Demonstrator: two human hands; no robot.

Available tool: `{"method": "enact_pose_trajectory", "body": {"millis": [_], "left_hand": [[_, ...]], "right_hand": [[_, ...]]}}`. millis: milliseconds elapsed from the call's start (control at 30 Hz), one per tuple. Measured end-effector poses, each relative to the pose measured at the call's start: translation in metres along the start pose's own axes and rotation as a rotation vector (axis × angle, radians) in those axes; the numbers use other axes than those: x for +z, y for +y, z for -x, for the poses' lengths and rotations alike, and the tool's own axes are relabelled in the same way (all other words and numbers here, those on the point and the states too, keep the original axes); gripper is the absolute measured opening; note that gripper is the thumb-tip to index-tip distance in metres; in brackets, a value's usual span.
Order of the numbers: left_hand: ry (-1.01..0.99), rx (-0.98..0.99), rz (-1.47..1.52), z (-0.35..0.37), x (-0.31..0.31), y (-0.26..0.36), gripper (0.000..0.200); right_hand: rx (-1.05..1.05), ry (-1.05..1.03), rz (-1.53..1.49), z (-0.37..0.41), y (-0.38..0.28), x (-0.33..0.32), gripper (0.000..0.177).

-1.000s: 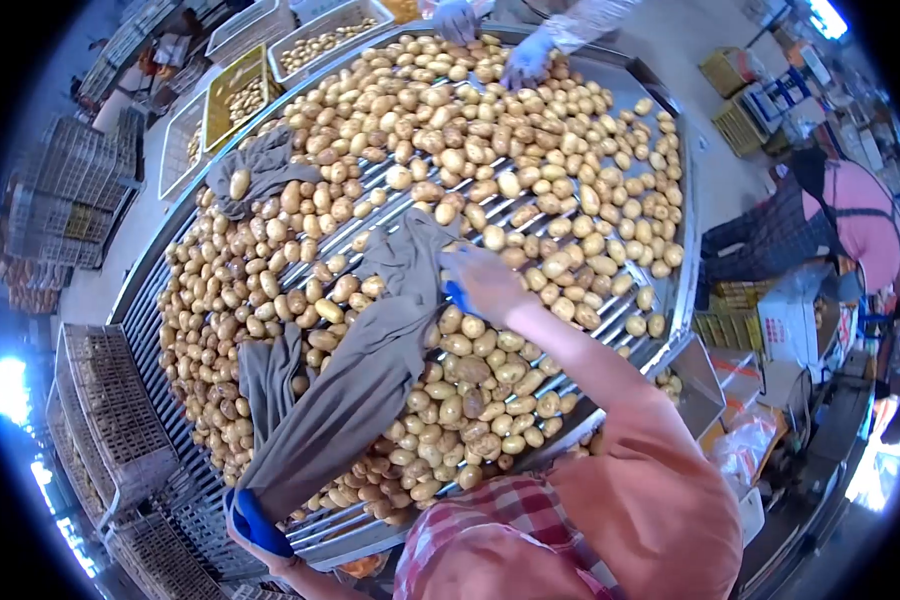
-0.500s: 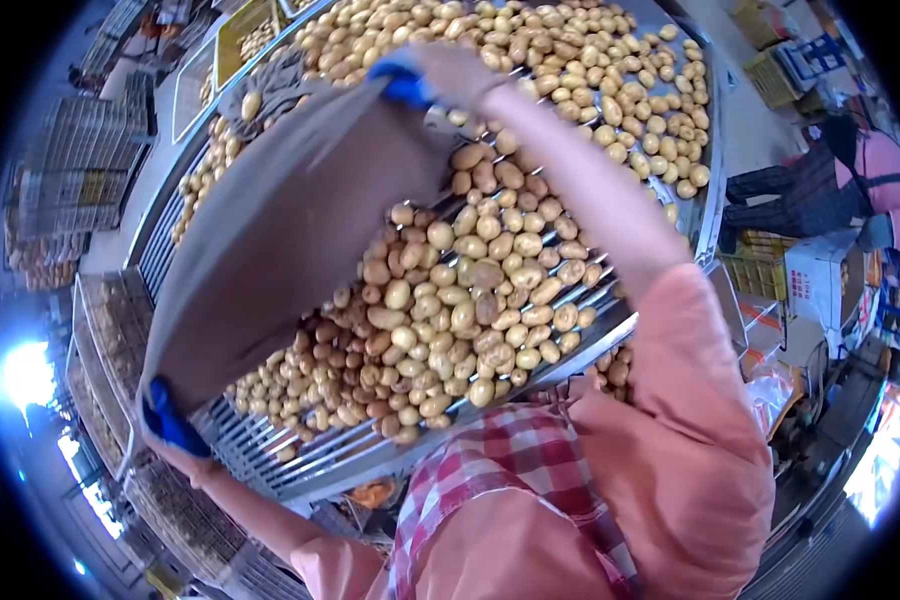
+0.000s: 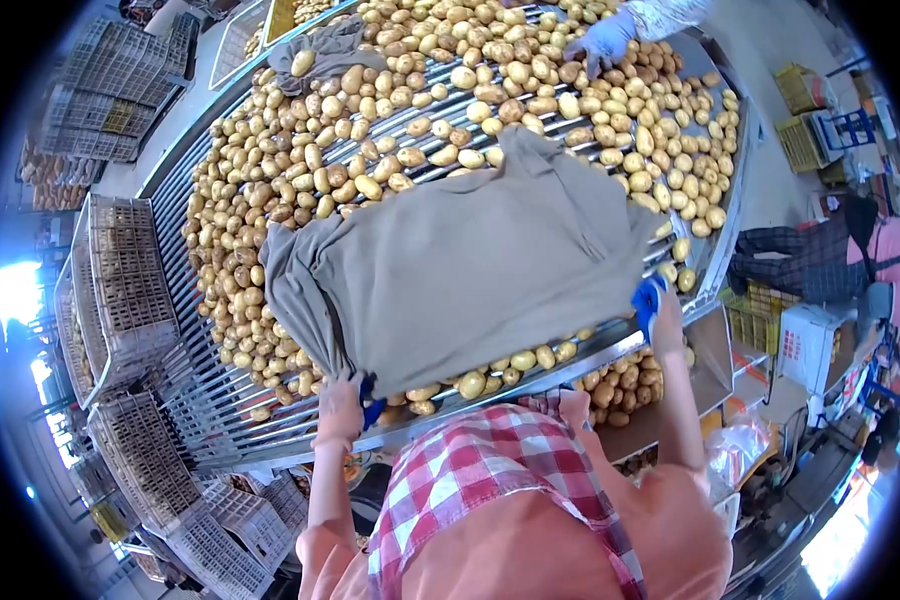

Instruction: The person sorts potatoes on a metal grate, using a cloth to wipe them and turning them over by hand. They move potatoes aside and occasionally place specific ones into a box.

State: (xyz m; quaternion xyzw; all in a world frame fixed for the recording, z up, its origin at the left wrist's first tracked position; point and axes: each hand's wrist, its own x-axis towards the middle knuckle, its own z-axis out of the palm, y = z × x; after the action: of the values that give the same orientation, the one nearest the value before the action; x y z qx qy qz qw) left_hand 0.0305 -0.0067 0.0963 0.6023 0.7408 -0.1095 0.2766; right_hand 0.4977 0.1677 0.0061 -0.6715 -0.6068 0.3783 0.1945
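Observation:
A grey-brown cloth (image 3: 470, 270), roughly shaped like a shirt, lies spread over a layer of potatoes (image 3: 260, 190) on the metal bars (image 3: 235, 425) of a sorting table. Gripping the cloth's near left corner is my left hand (image 3: 341, 408), closed, with blue material showing at its fingers. My right hand (image 3: 658, 312), also partly covered in blue, is closed on the cloth's right edge beside the table's metal rim. The potatoes beneath the cloth are hidden; some show along its near edge.
Across the table, another person's gloved hand (image 3: 604, 42) reaches into the potatoes. A second bunched grey cloth (image 3: 325, 50) lies at the far left. Plastic crates (image 3: 130, 265) stand left, and a box of potatoes (image 3: 715, 360) sits below the right rim.
The cloth has come down from a raised, billowing position to lie over the potatoes. My right hand has dropped toward the near right; my left hand has moved right. The other person's gloved hand now shows.

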Motion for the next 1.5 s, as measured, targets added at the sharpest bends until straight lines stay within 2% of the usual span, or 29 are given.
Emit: {"method": "enact_pose_trajectory", "body": {"millis": [67, 133, 200, 267, 300, 367, 400, 433, 467, 500, 567, 600, 633, 700, 733, 767, 800, 867, 900, 967, 1067, 1133, 1233, 1267, 1300, 1367, 1400, 1467, 1500], "left_hand": [[0.0, -0.012, -0.006, 0.005, -0.009, 0.002, 0.032], [-0.199, -0.125, 0.206, 0.003, -0.029, 0.021, 0.038], [0.208, 0.097, -0.132, -0.013, -0.017, 0.033, 0.055], [0.129, 0.071, -0.069, -0.049, 0.009, 0.044, 0.066], [0.145, 0.114, -0.192, -0.069, 0.027, 0.043, 0.066], [0.165, 0.14, -0.318, -0.104, 0.031, 0.045, 0.067], [0.103, 0.136, -0.269, -0.118, 0.021, 0.051, 0.067], [0.03, 0.134, -0.218, -0.129, 0.013, 0.051, 0.067], [0.11, 0.119, -0.254, -0.147, 0.015, 0.043, 0.069], [0.192, 0.112, -0.29, -0.17, 0.016, 0.036, 0.071], [0.29, 0.156, -0.145, -0.216, -0.022, 0.037, 0.075], [0.369, 0.164, -0.235, -0.247, -0.026, 0.031, 0.081], [0.319, 0.153, -0.082, -0.27, -0.046, 0.033, 0.08], [0.347, 0.046, -0.029, -0.335, -0.06, 0.023, 0.09], [0.42, 0.049, -0.134, -0.361, -0.064, 0.021, 0.103], [0.412, 0.076, -0.081, -0.366, -0.093, 0.037, 0.11], [0.388, 0.065, -0.041, -0.379, -0.101, 0.042, 0.117], [0.357, 0.034, -0.021, -0.379, -0.112, 0.064, 0.103], [0.349, 0.034, -0.02, -0.384, -0.104, 0.065, 0.103], [0.44, -0.02, -0.039, -0.389, -0.084, 0.067, 0.084], [0.357, 0.062, 0.071, -0.324, -0.082, 0.079, 0.083], [0.484, 0.204, 0.205, -0.294, -0.064, 0.06, 0.078], [0.336, 0.046, 0.308, -0.213, -0.076, 0.042, 0.084], [0.34, 0.066, 0.282, -0.182, -0.075, 0.037, 0.084], [0.338, 0.089, 0.246, -0.156, -0.069, 0.029, 0.083], [0.028, 0.063, 0.215, -0.099, -0.06, 0.013, 0.082], [-0.22, -0.04, 0.261, -0.078, -0.055, 0.01, 0.076], [-0.215, 0.182, 0.191, -0.052, -0.012, -0.003, 0.075], [-0.165, 0.191, -0.041, -0.048, 0.018, 0.001, 0.08]], "right_hand": [[0.136, -0.096, 0.079, 0.018, 0.001, -0.007, 0.022], [-0.147, -0.188, 0.82, 0.033, -0.033, 0.0, 0.026], [-0.463, 0.138, 0.523, 0.033, -0.044, 0.036, 0.034], [-0.464, -0.17, 0.501, 0.028, -0.068, 0.079, 0.042], [-0.479, -0.181, 0.505, 0.031, -0.076, 0.103, 0.042], [-0.188, -0.349, 0.946, 0.028, -0.08, 0.151, 0.051], [-0.206, -0.361, 0.948, 0.008, -0.072, 0.162, 0.051], [-0.406, -0.214, 0.796, -0.014, -0.063, 0.17, 0.049], [-0.591, -0.068, 0.634, -0.035, -0.061, 0.176, 0.047], [-0.516, -0.132, 0.354, -0.058, -0.083, 0.176, 0.045], [-0.661, -0.082, 0.648, -0.112, -0.133, 0.169, 0.042], [-0.611, -0.139, 0.755, -0.143, -0.137, 0.179, 0.041], [-0.556, -0.198, 0.863, -0.175, -0.138, 0.19, 0.04], [-0.476, -0.216, 0.735, -0.233, -0.189, 0.177, 0.037], [-0.648, 0.171, 0.652, -0.273, -0.178, 0.198, 0.039], [-0.67, 0.008, 1.024, -0.314, -0.186, 0.197, 0.041], [-0.678, 0.197, 0.851, -0.34, -0.195, 0.206, 0.042], [-0.383, -0.502, 1.285, -0.365, -0.267, 0.175, 0.044], [-0.387, -0.278, 1.218, -0.378, -0.259, 0.186, 0.045], [-0.365, 0.069, 1.197, -0.362, -0.245, 0.196, 0.046], [-0.6, 0.057, 0.969, -0.316, -0.208, 0.174, 0.043], [-0.667, -0.01, 0.852, -0.271, -0.177, 0.156, 0.044], [-0.778, 0.024, 0.561, -0.182, -0.154, 0.113, 0.057], [-0.613, -0.142, 0.403, -0.145, -0.16, 0.089, 0.058], [-0.568, -0.098, 0.317, -0.112, -0.153, 0.076, 0.052], [-0.198, -0.261, 0.056, -0.046, -0.118, 0.065, 0.052], [-0.449, -0.085, 0.053, -0.015, -0.094, 0.076, 0.055], [-0.115, -0.097, 0.381, 0.037, -0.077, 0.094, 0.062], [-0.177, -0.095, 0.43, 0.047, -0.076, 0.106, 0.064]]}}
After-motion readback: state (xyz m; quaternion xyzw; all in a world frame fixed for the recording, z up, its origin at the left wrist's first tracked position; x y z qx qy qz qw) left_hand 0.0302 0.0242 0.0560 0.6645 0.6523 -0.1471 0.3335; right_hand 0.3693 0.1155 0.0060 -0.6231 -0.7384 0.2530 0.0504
